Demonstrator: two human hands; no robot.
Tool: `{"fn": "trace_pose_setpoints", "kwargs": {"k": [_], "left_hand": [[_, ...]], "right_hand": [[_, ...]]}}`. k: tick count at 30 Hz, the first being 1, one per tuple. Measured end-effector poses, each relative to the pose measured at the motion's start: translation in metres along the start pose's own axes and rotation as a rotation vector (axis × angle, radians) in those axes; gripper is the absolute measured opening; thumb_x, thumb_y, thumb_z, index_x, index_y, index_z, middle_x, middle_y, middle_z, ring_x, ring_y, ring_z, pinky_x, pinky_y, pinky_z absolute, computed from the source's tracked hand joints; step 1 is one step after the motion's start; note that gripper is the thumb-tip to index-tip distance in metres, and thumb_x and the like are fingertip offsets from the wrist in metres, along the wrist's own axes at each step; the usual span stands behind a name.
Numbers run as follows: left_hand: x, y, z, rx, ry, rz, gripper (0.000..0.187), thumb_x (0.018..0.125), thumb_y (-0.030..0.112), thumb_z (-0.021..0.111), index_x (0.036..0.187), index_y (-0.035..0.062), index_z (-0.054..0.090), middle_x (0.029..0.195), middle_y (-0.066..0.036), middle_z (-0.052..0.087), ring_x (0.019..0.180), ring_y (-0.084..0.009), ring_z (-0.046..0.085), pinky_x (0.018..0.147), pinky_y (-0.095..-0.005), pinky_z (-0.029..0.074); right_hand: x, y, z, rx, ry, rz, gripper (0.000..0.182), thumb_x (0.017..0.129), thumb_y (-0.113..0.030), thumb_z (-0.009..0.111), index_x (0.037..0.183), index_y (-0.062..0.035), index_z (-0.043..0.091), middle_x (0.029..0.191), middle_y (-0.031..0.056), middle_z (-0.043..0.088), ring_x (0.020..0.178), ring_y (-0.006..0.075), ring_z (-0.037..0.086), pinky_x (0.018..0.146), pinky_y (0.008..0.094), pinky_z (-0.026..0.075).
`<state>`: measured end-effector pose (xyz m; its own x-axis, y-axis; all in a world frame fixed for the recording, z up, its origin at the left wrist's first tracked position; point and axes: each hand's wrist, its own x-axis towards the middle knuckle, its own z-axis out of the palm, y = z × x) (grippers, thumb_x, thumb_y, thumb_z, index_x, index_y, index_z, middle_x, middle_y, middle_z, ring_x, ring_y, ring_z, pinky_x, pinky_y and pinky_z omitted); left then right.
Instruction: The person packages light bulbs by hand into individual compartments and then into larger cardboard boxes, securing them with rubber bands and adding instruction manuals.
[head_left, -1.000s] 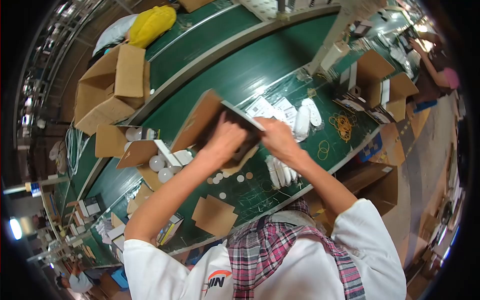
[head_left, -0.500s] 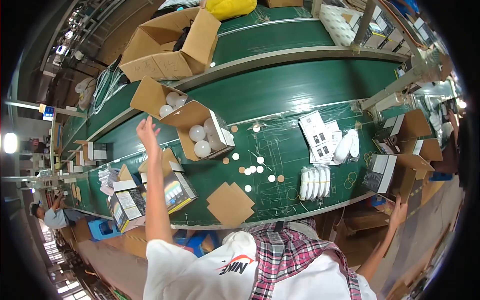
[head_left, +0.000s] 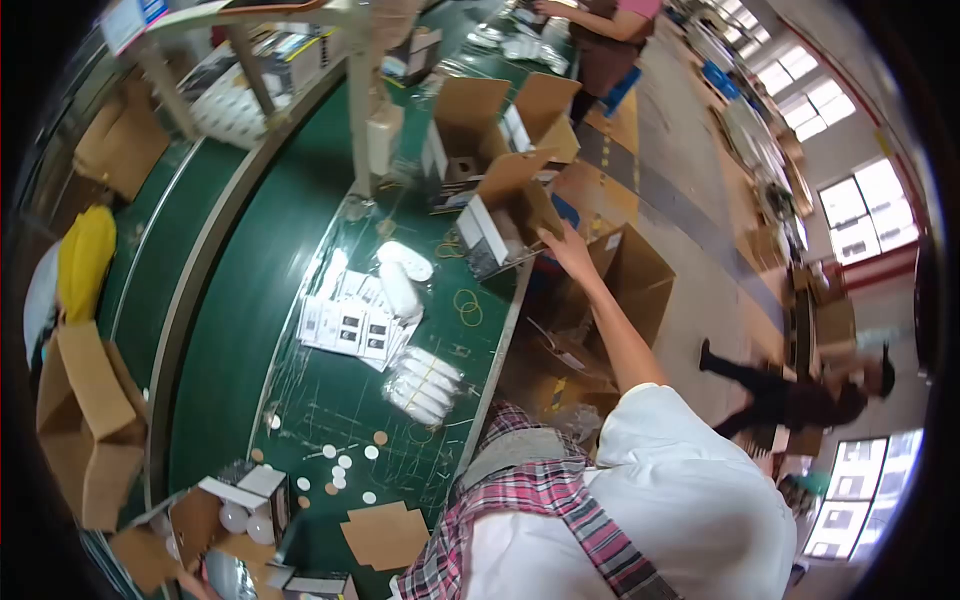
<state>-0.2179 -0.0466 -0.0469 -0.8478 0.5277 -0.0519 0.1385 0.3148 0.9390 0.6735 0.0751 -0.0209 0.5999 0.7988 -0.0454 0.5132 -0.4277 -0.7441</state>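
My right hand (head_left: 567, 250) grips the near edge of an open cardboard box (head_left: 485, 240) with a white and dark printed side, at the table's edge. Something pale shows inside this box. At the lower left, only a blurred sliver of my left hand (head_left: 192, 583) shows beside an open bulb box (head_left: 192, 520). White round bulbs (head_left: 233, 517) sit in that box, and a shiny bluish rounded thing (head_left: 228, 575) lies close to the hand. The left fingers are mostly hidden.
On the green table lie printed leaflets (head_left: 350, 325), wrapped white parts (head_left: 425, 385), white and tan discs (head_left: 342, 462), rubber bands (head_left: 467, 307) and flat cardboard pieces (head_left: 385, 537). More open boxes (head_left: 465, 130) stand beyond. A person (head_left: 820, 395) walks on the right; another (head_left: 605, 35) works at the far end.
My view has swung to the right. My right hand stays on the box's edge. My left hand, raised and open beside the bulb box before, is now low at that box, mostly out of sight.
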Motion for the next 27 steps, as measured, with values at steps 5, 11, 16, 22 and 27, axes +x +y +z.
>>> {"fn": "trace_pose_setpoints", "kwargs": {"k": [5, 11, 16, 22, 27], "left_hand": [[-0.085, 0.082, 0.073, 0.184, -0.019, 0.279, 0.044, 0.078, 0.029, 0.065, 0.114, 0.0051, 0.056, 0.102, -0.011, 0.062, 0.088, -0.0249, 0.062, 0.068, -0.0399, 0.054], [-0.148, 0.129, 0.110, 0.279, -0.138, 0.363, 0.043, 0.078, 0.028, 0.064, 0.113, 0.0053, 0.055, 0.101, -0.010, 0.061, 0.087, -0.0240, 0.061, 0.066, -0.0390, 0.053], [-0.171, 0.150, 0.115, 0.328, -0.202, 0.359, 0.042, 0.078, 0.028, 0.063, 0.112, 0.0054, 0.054, 0.101, -0.010, 0.060, 0.087, -0.0233, 0.061, 0.064, -0.0383, 0.053], [-0.187, 0.161, 0.114, 0.350, -0.295, 0.290, 0.042, 0.077, 0.027, 0.062, 0.111, 0.0055, 0.053, 0.100, -0.010, 0.059, 0.086, -0.0224, 0.060, 0.062, -0.0374, 0.052], [-0.182, 0.142, 0.116, 0.355, -0.447, 0.119, 0.041, 0.077, 0.027, 0.062, 0.111, 0.0056, 0.053, 0.099, -0.009, 0.059, 0.085, -0.0216, 0.059, 0.061, -0.0367, 0.052]], "right_hand": [[-0.035, -0.056, -0.021, -0.034, 0.419, -0.369, 0.031, 0.083, -0.009, 0.061, 0.113, -0.0007, 0.055, 0.109, 0.0184, 0.056, 0.106, 0.0312, 0.054, 0.090, 0.0359, 0.043], [-0.066, -0.116, -0.018, -0.048, 0.247, -0.767, 0.025, 0.079, 0.004, 0.056, 0.103, -0.0017, 0.058, 0.102, 0.0136, 0.057, 0.096, 0.0323, 0.056, 0.084, 0.0368, 0.047], [-0.043, -0.076, -0.016, -0.126, 0.081, -0.644, 0.013, 0.083, -0.012, 0.059, 0.091, -0.0026, 0.061, 0.091, 0.0151, 0.060, 0.091, 0.0297, 0.057, 0.077, 0.0370, 0.048], [-0.049, -0.050, 0.012, -0.307, -0.150, -0.686, 0.049, 0.077, -0.021, 0.067, 0.119, -0.0038, 0.049, 0.103, 0.0137, 0.059, 0.100, 0.0320, 0.054, 0.090, 0.0430, 0.040], [-0.023, -0.012, 0.023, -0.475, -0.235, -0.943, 0.021, 0.076, -0.011, 0.057, 0.097, -0.0106, 0.058, 0.089, 0.0051, 0.058, 0.093, 0.0256, 0.054, 0.083, 0.0387, 0.044]]}}
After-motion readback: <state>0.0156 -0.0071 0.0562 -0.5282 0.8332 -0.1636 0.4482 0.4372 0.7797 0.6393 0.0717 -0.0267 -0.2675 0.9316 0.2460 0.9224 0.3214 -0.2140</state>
